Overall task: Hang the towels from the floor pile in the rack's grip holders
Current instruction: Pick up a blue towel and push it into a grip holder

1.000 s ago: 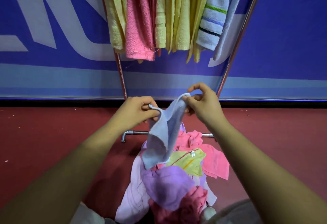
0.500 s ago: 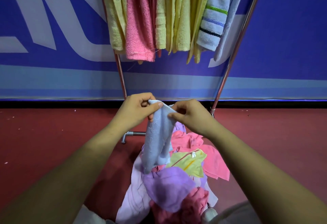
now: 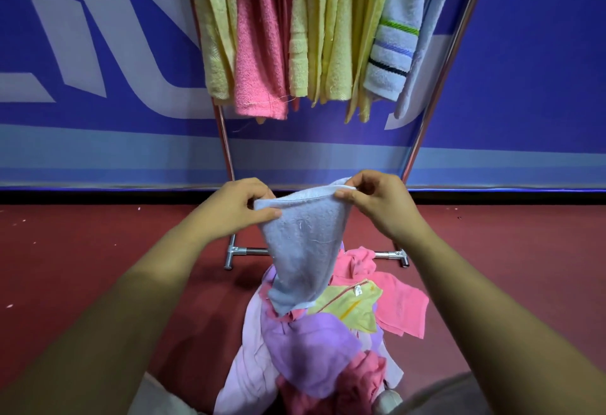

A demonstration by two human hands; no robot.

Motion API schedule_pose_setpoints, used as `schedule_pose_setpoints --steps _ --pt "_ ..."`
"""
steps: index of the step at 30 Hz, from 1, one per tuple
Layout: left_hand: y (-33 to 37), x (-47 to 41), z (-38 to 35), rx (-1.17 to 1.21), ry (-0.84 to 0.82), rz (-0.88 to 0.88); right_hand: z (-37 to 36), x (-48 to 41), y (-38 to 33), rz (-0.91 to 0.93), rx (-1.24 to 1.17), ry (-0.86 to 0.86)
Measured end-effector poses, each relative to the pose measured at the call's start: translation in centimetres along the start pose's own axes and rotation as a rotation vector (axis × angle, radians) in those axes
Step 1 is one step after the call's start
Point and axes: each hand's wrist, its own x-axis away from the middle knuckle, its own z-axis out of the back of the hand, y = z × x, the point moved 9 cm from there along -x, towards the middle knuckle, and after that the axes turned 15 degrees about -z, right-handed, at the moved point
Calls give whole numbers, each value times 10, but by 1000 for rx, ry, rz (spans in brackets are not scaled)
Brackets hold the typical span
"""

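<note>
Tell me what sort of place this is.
Probably an indoor hall, perhaps a sports venue, not a home laundry room: a blue banner wall with large white lettering, a dark red floor like a court surface, and a freestanding metal rack of hanging towels.

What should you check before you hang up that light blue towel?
1. The left hand pinches the top edge of the light blue towel: ok.
2. The right hand pinches the same edge: ok.
3. The edge is spread between both hands: ok.
4. The towel's bottom tip is lifted free of the floor pile: cannot tell, it hangs right in front of it.
5. A free grip holder on the rack: cannot tell, its top is out of view.
</note>
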Motion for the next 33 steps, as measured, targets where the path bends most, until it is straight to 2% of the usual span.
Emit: schedule_pose_setpoints --steps 6,11,15,17,21,23,26,29,31,33 --pt "31 -4 1 156 107 -97 15 5 0 -4 -72 -18" --pt "41 2 -10 235 -81 -39 16 20 -19 40 -70 -23" --pt "59 8 6 492 -59 -5 26 25 -29 39 -81 -19" --pt "75 9 15 512 -105 -30 35 29 -35 52 -51 -16" --pt "108 -1 30 374 -250 -120 51 36 -60 97 8 -34" --pt "119 -11 45 230 -247 -184 60 40 -74 121 41 -20" --pt "143 -27 78 -172 -204 -317 73 45 -92 149 63 -1" --pt "154 -38 94 -456 -307 -260 87 51 -113 198 79 40" --pt "160 -42 101 -465 -349 -210 97 55 -128 218 46 60" --pt "168 -44 113 -283 -302 -149 107 58 -141 229 -4 70"
